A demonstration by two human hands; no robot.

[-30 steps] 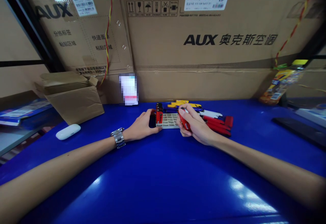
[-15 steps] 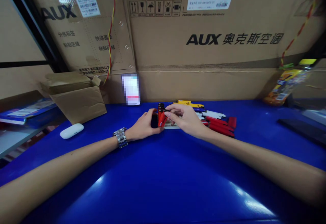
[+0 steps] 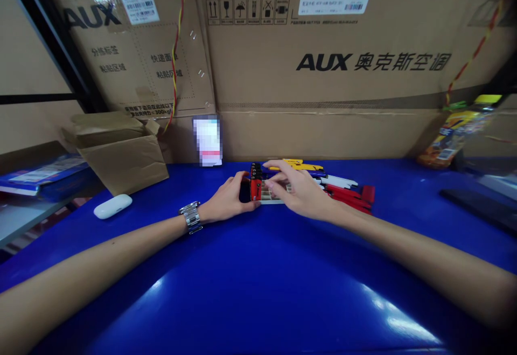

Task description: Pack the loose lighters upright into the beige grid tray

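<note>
A pale gridded tray point(image 3: 271, 201) sits near the back of the blue table. In its left end stands a row of several red pieces with black tops point(image 3: 256, 185), lighter-like but too small to name surely. My left hand point(image 3: 229, 199), with a metal watch at the wrist, grips that end, thumb at the front corner and fingers behind. Over the tray's middle hovers my right hand point(image 3: 301, 190), fingers apart and holding nothing visible; it hides part of the grid. To its right lie loose red pieces point(image 3: 350, 197), white pieces point(image 3: 341, 181) and yellow pieces point(image 3: 309, 166).
Behind the table point(image 3: 258, 279) rises a large cardboard box point(image 3: 258, 85). A lit phone point(image 3: 208, 140) leans against it. On the left are a small open carton point(image 3: 125, 161) and a white case point(image 3: 113, 206). A drink bottle point(image 3: 452, 134) and a dark flat object point(image 3: 479, 209) stand right.
My right hand has let go of the front red piece with a black top and drawn slightly right, fingers opening. That piece now stands upright in the row. My left hand stays put.
</note>
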